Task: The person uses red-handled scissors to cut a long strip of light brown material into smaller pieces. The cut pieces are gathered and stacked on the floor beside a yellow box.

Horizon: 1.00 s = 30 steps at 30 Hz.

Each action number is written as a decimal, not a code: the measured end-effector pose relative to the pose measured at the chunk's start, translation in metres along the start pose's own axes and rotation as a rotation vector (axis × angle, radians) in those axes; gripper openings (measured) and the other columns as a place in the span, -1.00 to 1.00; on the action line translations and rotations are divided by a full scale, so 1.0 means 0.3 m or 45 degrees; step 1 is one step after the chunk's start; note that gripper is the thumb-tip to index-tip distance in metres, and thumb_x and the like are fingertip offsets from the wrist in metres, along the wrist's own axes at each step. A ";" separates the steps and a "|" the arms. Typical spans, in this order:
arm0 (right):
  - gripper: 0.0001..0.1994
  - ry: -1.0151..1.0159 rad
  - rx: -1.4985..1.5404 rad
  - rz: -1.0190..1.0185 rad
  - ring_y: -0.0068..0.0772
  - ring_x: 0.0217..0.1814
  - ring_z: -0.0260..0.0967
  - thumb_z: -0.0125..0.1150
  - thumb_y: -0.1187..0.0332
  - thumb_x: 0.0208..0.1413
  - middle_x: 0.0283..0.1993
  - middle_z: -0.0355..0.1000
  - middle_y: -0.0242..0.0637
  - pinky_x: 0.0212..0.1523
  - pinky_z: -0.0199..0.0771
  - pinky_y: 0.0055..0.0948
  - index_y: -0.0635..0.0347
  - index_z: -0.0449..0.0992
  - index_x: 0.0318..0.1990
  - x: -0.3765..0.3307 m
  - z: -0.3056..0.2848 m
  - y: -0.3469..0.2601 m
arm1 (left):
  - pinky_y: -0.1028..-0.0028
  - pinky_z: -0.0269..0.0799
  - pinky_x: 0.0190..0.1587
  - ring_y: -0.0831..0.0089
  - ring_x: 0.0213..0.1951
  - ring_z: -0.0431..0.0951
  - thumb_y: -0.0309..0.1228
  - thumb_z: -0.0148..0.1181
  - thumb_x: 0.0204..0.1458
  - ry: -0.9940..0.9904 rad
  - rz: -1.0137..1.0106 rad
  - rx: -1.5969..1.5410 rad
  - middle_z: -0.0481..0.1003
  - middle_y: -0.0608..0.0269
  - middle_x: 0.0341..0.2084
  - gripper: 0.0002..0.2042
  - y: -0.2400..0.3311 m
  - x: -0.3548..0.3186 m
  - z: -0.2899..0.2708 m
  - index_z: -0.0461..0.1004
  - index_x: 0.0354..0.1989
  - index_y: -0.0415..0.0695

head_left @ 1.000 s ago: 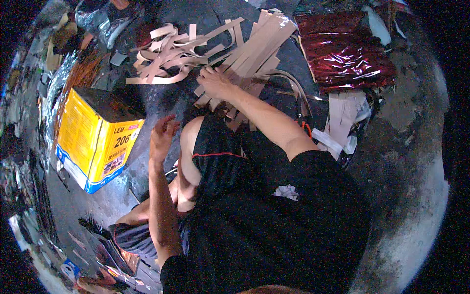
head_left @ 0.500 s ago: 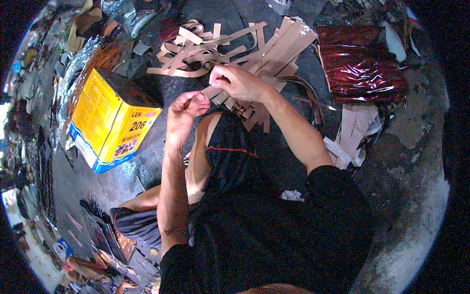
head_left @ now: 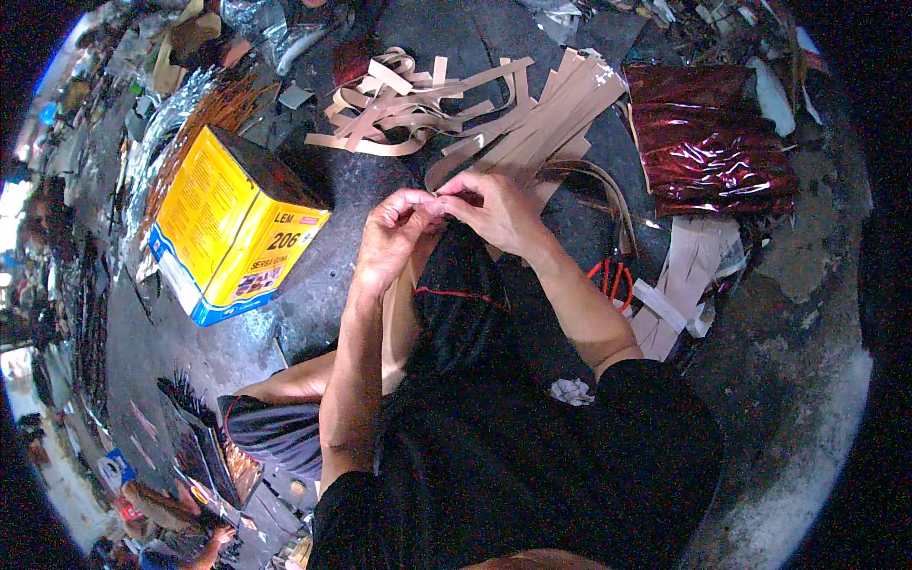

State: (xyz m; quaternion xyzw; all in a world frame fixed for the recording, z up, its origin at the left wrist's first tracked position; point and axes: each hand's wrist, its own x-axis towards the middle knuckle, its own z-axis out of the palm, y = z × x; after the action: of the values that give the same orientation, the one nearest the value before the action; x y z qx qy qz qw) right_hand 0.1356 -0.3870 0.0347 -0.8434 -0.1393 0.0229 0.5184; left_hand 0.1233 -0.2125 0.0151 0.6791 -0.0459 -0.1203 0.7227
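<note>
My left hand (head_left: 391,237) and my right hand (head_left: 496,217) meet in front of me, thumbs and fingertips pinched together. Between them they grip a narrow tan strip (head_left: 440,171); a curved part shows just above the fingertips, and the rest is hidden by the hands. Just beyond lies a fanned stack of straight tan strips (head_left: 556,119), partly behind my right hand. To its left is a loose tangle of curled tan strips (head_left: 389,109) on the dark floor.
A yellow can (head_left: 237,228) with a dark top stands at left. At right are a glossy dark-red wrapped bundle (head_left: 712,142), beige sheets (head_left: 698,256), orange-handled scissors (head_left: 613,282) and crumpled white paper (head_left: 572,390). Another person's hand (head_left: 223,535) shows at lower left.
My hands have come together, lower in the picture, with fingertips now touching. The strip piece that stretched between them is mostly covered. The orange handles have come into sight beside my right forearm.
</note>
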 end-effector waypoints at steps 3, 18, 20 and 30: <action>-0.83 0.096 -0.167 0.004 -0.45 -0.49 0.39 0.23 0.30 -0.03 -0.52 0.45 -0.25 -0.43 0.36 -0.43 0.21 0.51 -0.37 -0.022 0.014 0.000 | 0.61 0.40 -0.29 0.67 -0.41 0.43 -0.47 0.12 0.07 0.027 0.107 0.070 0.48 0.39 -0.46 -0.94 -0.008 0.004 0.014 0.47 -0.34 -0.18; -0.76 0.788 1.300 0.550 -0.26 -0.25 0.40 0.03 0.26 0.07 -0.33 0.41 -0.18 -0.11 0.48 -0.32 0.29 0.39 -0.29 0.081 -0.552 0.693 | 0.48 0.36 -0.41 0.51 -0.52 0.43 -0.36 0.17 -0.05 1.018 -0.233 1.149 0.48 0.24 -0.58 -0.82 -0.016 -0.582 -0.698 0.44 -0.40 -0.25; -0.80 1.134 1.418 0.502 -0.22 -0.23 0.41 0.02 0.36 0.06 -0.30 0.40 -0.11 -0.09 0.51 -0.33 0.36 0.37 -0.29 0.036 -0.702 0.852 | 0.37 0.38 -0.39 0.35 -0.51 0.47 -0.28 0.19 -0.09 1.159 -0.391 1.477 0.50 0.12 -0.56 -0.75 -0.025 -0.714 -0.835 0.44 -0.39 -0.25; -0.64 0.330 0.872 0.182 -0.14 -0.06 0.42 0.03 0.33 0.14 -0.07 0.40 -0.09 0.02 0.44 -0.18 0.35 0.29 0.03 0.299 -0.625 0.434 | 0.57 0.26 -0.31 0.63 -0.40 0.31 -0.31 -0.02 0.12 0.529 -0.149 0.807 0.38 0.41 -0.47 -0.81 0.369 -0.482 -0.577 0.36 -0.36 -0.18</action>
State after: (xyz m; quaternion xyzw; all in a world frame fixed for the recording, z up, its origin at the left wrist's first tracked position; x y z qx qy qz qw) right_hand 0.2835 -0.5817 0.0160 -0.6246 0.0027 -0.0027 0.7809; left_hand 0.0357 -0.0050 0.1261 0.8802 0.1053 -0.0010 0.4627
